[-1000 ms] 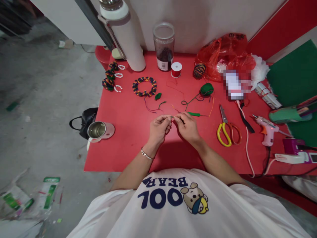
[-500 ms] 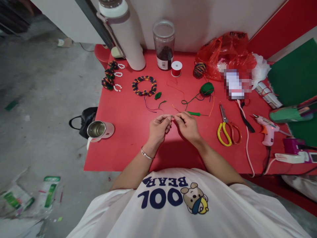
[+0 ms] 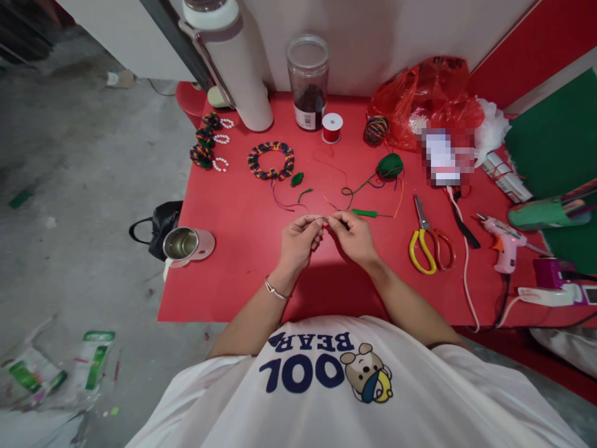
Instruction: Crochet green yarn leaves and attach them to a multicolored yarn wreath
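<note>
Over the middle of the red table (image 3: 224, 274) my left hand (image 3: 300, 239) and my right hand (image 3: 355, 235) meet fingertip to fingertip, each closed in a pinch on a thin strand of thread (image 3: 325, 218). Just beyond the right hand lies a green crochet hook (image 3: 364, 213). Loose green and orange yarn trails from there to a green yarn ball (image 3: 390, 166). A multicoloured braided ring (image 3: 271, 160) lies further back on the left.
Yellow-handled scissors (image 3: 426, 244) and a pink glue gun (image 3: 501, 242) lie to the right. At the back stand a white flask (image 3: 242, 74), a clear jar (image 3: 308, 84), a red thread spool (image 3: 332, 128) and a red plastic bag (image 3: 426, 99). A steel cup (image 3: 181, 244) sits at the left edge.
</note>
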The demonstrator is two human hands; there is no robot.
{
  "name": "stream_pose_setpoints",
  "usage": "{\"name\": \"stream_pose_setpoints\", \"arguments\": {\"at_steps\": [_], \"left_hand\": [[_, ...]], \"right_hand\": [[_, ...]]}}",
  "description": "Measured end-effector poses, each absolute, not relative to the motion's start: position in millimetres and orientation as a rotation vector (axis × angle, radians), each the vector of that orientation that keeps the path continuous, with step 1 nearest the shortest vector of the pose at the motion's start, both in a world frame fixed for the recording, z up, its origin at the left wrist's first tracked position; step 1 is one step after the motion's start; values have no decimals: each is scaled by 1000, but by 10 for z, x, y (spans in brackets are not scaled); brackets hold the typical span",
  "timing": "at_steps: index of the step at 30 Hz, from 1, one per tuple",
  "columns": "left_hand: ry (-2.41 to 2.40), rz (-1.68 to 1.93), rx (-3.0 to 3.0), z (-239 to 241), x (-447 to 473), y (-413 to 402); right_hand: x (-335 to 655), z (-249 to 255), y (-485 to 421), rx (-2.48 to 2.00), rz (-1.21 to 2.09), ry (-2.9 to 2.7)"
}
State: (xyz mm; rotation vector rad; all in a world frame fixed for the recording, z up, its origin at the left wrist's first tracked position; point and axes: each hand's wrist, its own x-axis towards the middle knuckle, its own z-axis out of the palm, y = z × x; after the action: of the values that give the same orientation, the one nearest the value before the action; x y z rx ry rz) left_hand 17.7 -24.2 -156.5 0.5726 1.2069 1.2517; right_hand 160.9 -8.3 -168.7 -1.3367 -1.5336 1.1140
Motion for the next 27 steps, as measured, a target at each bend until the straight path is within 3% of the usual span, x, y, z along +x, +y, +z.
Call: {"name": "stream_pose_setpoints", "arguments": {"at_steps": [19, 27], "left_hand": [[1191, 1262, 557, -1619, 169, -245], [1228, 1295, 521, -1594, 173, -236]], "right_hand": [[1619, -1686, -78, -1323, 1146, -1489], [1626, -1644, -107, -1288, 832, -1638]]}}
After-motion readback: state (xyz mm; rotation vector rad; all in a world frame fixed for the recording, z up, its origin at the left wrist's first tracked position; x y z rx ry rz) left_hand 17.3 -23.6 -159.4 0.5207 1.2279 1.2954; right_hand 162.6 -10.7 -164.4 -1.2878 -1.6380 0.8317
